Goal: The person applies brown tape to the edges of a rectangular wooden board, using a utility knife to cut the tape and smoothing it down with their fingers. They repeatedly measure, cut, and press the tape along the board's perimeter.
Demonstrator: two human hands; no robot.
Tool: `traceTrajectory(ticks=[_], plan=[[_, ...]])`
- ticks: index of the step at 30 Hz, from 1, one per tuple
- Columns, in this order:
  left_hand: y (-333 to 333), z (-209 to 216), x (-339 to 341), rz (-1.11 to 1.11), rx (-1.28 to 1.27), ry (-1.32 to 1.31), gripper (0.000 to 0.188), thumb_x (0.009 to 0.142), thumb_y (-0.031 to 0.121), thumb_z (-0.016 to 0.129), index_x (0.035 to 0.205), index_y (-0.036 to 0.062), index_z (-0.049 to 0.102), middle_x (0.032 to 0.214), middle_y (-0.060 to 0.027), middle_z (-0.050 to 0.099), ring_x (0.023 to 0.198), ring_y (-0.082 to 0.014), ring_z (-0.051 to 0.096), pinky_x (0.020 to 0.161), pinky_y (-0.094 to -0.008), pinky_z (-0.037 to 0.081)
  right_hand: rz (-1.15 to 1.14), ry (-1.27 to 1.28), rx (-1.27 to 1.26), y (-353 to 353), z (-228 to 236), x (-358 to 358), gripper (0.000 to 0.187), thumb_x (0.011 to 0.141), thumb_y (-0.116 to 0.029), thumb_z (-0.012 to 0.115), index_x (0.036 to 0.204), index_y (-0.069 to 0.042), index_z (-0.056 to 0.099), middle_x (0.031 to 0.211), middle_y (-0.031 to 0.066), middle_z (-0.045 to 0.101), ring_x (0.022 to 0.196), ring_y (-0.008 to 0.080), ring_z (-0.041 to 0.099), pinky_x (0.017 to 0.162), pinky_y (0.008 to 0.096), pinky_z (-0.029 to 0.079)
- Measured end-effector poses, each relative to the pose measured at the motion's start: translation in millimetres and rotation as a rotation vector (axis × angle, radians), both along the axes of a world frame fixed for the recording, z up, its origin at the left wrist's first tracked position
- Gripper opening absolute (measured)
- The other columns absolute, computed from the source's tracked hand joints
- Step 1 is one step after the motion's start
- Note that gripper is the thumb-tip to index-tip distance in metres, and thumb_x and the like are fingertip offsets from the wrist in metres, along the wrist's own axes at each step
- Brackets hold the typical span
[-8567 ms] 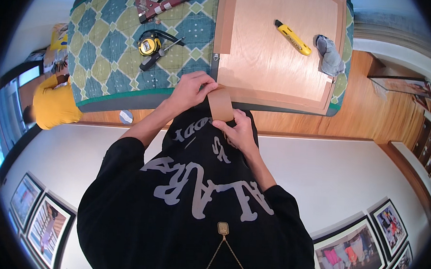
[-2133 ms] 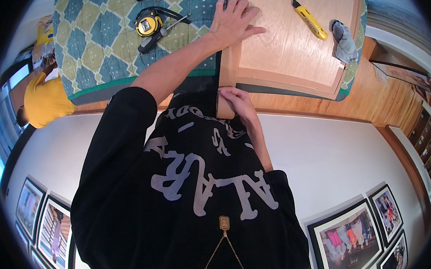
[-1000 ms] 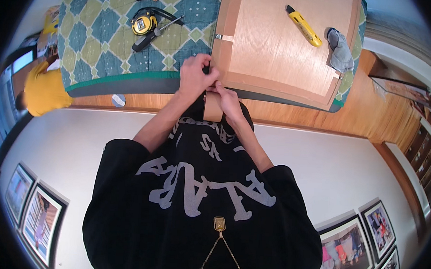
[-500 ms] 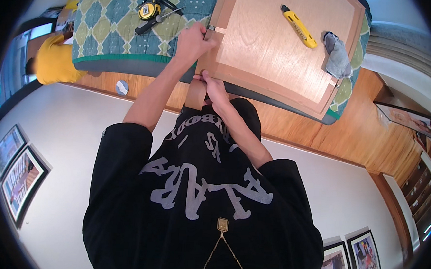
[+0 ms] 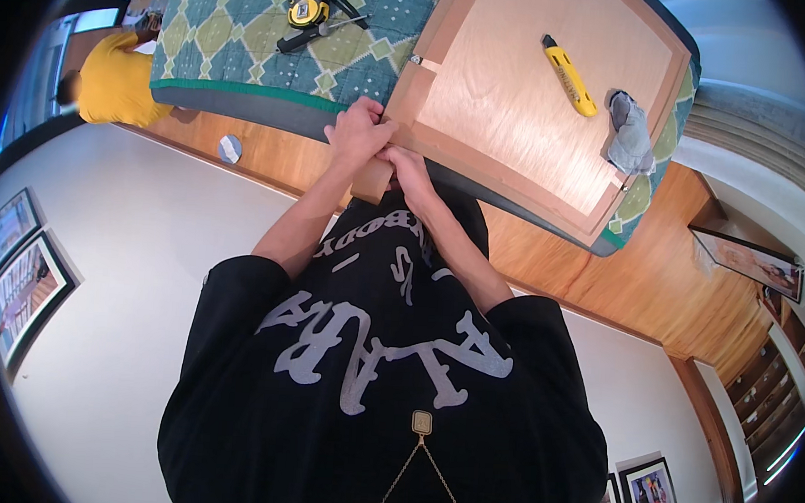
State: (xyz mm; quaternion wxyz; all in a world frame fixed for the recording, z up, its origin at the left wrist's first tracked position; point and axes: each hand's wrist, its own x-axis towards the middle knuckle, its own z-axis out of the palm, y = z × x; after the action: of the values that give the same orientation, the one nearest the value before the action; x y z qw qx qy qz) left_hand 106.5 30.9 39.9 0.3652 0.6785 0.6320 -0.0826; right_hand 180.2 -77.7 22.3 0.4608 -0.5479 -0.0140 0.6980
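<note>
A light plywood board [image 5: 529,85] bordered with brown paper lies on a quilted table. Both my hands meet at its near left corner. My left hand [image 5: 358,135] grips over the board's edge and the top of a brown paper strip [image 5: 368,184] that hangs down from that corner. Just right of it, my right hand [image 5: 409,168] pinches the same strip against the edge. The strip's upper end is hidden under my fingers.
On the board lie a yellow utility knife [image 5: 568,75] and a grey cloth [image 5: 629,133]. A yellow tape measure [image 5: 306,11] rests on the green and blue quilt [image 5: 241,34]. A person in a yellow shirt [image 5: 115,86] is at far left. Framed pictures [image 5: 19,268] lie on the white floor.
About two seconds ago my left hand lay flat on the board; it has come back to the corner beside my right hand. The view has swung since, and both hands stay on the strip.
</note>
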Motion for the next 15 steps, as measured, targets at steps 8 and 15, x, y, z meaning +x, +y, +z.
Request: traceTrajectory(ticks=[8, 15], plan=[[-4, 7, 21, 0.012, -0.132, 0.167, 0.054, 0.074, 0.033, 0.065, 0.123, 0.0157, 0.049, 0.130, -0.0098, 0.049, 0.128, -0.0346, 0.043, 0.103, -0.0573, 0.029, 0.011, -0.002, 0.004, -8, -9, 0, 0.024, 0.094, -0.020, 0.054, 0.105, -0.007, 0.069, 0.087, 0.0017, 0.065, 0.072, 0.0106, 0.061, 0.055, 0.0245, 0.047], [-7, 14, 26, -0.034, -0.140, 0.195, 0.074, 0.063, 0.036, 0.079, 0.126, 0.0155, 0.047, 0.130, -0.0098, 0.047, 0.127, -0.0347, 0.044, 0.103, -0.0550, 0.030, 0.021, 0.018, -0.012, -7, -11, 3, 0.025, 0.095, -0.025, 0.058, 0.112, -0.009, 0.069, 0.090, 0.0014, 0.065, 0.073, 0.0125, 0.061, 0.058, 0.0283, 0.047]])
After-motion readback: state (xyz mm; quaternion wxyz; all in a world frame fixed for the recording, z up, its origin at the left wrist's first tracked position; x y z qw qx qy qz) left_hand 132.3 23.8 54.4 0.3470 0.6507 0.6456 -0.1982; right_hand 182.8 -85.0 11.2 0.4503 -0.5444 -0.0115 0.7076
